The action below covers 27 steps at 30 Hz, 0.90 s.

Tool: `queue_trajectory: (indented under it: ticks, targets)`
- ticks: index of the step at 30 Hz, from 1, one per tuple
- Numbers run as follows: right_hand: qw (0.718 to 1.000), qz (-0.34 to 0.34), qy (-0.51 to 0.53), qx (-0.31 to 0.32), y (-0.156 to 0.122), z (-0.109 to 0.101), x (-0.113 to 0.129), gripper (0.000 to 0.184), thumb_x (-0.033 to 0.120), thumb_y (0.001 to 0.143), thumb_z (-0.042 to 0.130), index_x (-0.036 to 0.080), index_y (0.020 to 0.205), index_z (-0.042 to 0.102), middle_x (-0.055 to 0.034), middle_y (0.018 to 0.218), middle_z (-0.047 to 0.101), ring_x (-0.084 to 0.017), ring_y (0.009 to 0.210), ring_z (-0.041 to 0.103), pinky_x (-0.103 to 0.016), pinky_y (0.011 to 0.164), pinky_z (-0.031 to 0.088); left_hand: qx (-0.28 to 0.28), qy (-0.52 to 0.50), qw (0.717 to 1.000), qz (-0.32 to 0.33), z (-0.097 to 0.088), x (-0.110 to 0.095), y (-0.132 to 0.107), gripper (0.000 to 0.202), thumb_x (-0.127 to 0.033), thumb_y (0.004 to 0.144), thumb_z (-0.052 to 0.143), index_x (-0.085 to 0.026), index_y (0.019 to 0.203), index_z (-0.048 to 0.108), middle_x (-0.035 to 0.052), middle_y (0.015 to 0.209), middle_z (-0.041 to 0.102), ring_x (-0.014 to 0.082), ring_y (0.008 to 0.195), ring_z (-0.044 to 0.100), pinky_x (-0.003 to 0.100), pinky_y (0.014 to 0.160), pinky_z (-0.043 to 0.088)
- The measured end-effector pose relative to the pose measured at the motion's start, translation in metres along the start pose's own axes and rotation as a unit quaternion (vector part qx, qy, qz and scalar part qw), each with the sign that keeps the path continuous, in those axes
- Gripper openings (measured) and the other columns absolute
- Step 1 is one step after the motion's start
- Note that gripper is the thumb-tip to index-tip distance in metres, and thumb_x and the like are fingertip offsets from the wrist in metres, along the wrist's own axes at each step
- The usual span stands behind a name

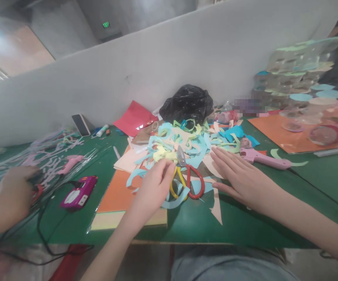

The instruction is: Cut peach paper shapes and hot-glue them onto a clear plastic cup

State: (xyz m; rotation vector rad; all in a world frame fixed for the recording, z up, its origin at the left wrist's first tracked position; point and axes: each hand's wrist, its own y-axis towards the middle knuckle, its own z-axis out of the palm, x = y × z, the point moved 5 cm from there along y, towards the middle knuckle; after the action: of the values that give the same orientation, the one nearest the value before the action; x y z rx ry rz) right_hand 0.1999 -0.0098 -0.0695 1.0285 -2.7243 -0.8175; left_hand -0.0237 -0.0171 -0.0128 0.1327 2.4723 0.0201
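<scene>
On the green table [318, 183], metal scissors with one red and one yellow handle [188, 175] lie in a heap of cut pastel paper scraps [180, 144]. The left hand [154, 185] curls over the yellow handle, its grip hidden. The right hand [235, 173] lies flat and open just beside. Another person's blurred hand [13, 193] sits far left.

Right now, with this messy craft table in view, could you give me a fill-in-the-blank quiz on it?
The metal scissors by the left hand have one yellow handle and one ____ handle. The crumpled plastic bag at the grey wall is ____. The plastic glue gun beyond the right hand is ____. Missing words: red; black; pink.
</scene>
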Motion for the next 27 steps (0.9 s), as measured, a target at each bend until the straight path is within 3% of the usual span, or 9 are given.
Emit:
queue_trajectory:
  ticks: [3, 6, 10, 14, 16, 19, 22, 25, 27]
  targets:
    - [1.000, -0.003, 0.014, 0.008, -0.001, 0.002, -0.001, 0.072, 0.055, 0.099, 0.033, 0.011, 0.155, 0.025, -0.0187, 0.150, 0.046, -0.029, 0.141, 0.040, -0.048, 0.110, 0.041, 0.026, 0.051, 0.998, 0.028, 0.009, -0.003, -0.005, 0.030, -0.044, 0.099, 0.033, -0.023, 0.093, 0.053, 0.0014, 0.091, 0.060, 0.0181, 0.086, 0.056, 0.030, 0.072, 0.042]
    - [1.000, -0.007, -0.006, -0.009, 0.001, -0.008, 0.001, 0.073, 0.054, 0.099, 0.036, 0.008, 0.155, 0.024, -0.0200, 0.152, 0.042, -0.030, 0.143, 0.036, -0.048, 0.112, 0.039, 0.057, 0.123, 0.988, 0.073, 0.021, -0.010, -0.009, 0.029, -0.043, 0.098, 0.037, -0.022, 0.104, 0.056, 0.0056, 0.106, 0.061, 0.0239, 0.104, 0.054, 0.037, 0.084, 0.044]
    - [0.996, -0.044, -0.067, -0.046, 0.009, -0.035, 0.020, 0.064, 0.046, 0.099, 0.042, 0.005, 0.147, 0.039, -0.0209, 0.150, 0.045, -0.032, 0.141, 0.038, -0.050, 0.113, 0.036, 0.065, 0.220, 0.965, 0.124, 0.032, -0.013, -0.019, 0.027, -0.044, 0.093, 0.050, -0.020, 0.104, 0.058, 0.0083, 0.110, 0.061, 0.0296, 0.109, 0.051, 0.045, 0.088, 0.045]
    - [0.990, -0.096, -0.087, -0.046, 0.022, -0.048, 0.051, 0.041, 0.032, 0.100, 0.043, 0.008, 0.130, 0.058, -0.0173, 0.132, 0.063, -0.029, 0.120, 0.057, -0.045, 0.101, 0.044, 0.045, 0.293, 0.944, 0.147, 0.035, -0.007, -0.031, 0.014, -0.031, 0.090, 0.058, -0.018, 0.090, 0.058, 0.0098, 0.105, 0.062, 0.0297, 0.100, 0.053, 0.045, 0.081, 0.047]
    - [0.990, -0.115, -0.080, -0.014, 0.031, -0.042, 0.064, 0.030, 0.023, 0.098, 0.044, 0.012, 0.115, 0.066, -0.0132, 0.112, 0.070, -0.025, 0.099, 0.064, -0.039, 0.085, 0.049, 0.035, 0.298, 0.940, 0.160, 0.034, -0.004, -0.036, 0.008, -0.021, 0.092, 0.053, -0.018, 0.086, 0.057, 0.0086, 0.100, 0.062, 0.0275, 0.095, 0.053, 0.042, 0.078, 0.047]
    - [0.990, -0.112, -0.079, 0.046, 0.048, -0.028, 0.076, 0.018, 0.013, 0.092, 0.052, 0.015, 0.093, 0.069, -0.0087, 0.089, 0.070, -0.022, 0.081, 0.063, -0.033, 0.066, 0.046, -0.002, 0.281, 0.945, 0.164, 0.025, 0.001, -0.042, 0.017, -0.015, 0.095, 0.043, -0.018, 0.085, 0.057, 0.0069, 0.095, 0.062, 0.0252, 0.092, 0.053, 0.040, 0.078, 0.047]
    - [0.985, -0.034, -0.081, 0.147, 0.069, -0.013, 0.080, 0.020, 0.025, 0.094, 0.055, 0.013, 0.087, 0.070, -0.0109, 0.082, 0.070, -0.025, 0.080, 0.065, -0.034, 0.064, 0.044, -0.055, 0.239, 0.958, 0.151, 0.010, 0.010, -0.049, 0.018, -0.018, 0.097, 0.040, -0.019, 0.089, 0.057, 0.0063, 0.097, 0.063, 0.0241, 0.092, 0.053, 0.039, 0.079, 0.047]
    - [0.954, 0.055, -0.064, 0.288, 0.083, 0.000, 0.079, 0.041, 0.044, 0.094, 0.053, 0.010, 0.084, 0.073, -0.0161, 0.079, 0.072, -0.029, 0.080, 0.068, -0.036, 0.065, 0.044, -0.107, 0.177, 0.970, 0.129, -0.003, 0.022, -0.058, 0.016, -0.022, 0.097, 0.041, -0.020, 0.092, 0.056, 0.0060, 0.099, 0.063, 0.0225, 0.094, 0.055, 0.037, 0.080, 0.048]
    - [0.935, 0.078, -0.041, 0.344, 0.091, 0.003, 0.080, 0.043, 0.044, 0.095, 0.051, 0.010, 0.082, 0.074, -0.0178, 0.081, 0.074, -0.030, 0.080, 0.070, -0.035, 0.064, 0.043, -0.130, 0.131, 0.977, 0.107, -0.007, 0.030, -0.065, 0.017, -0.025, 0.098, 0.041, -0.021, 0.092, 0.056, 0.0059, 0.100, 0.062, 0.0213, 0.095, 0.055, 0.035, 0.080, 0.049]
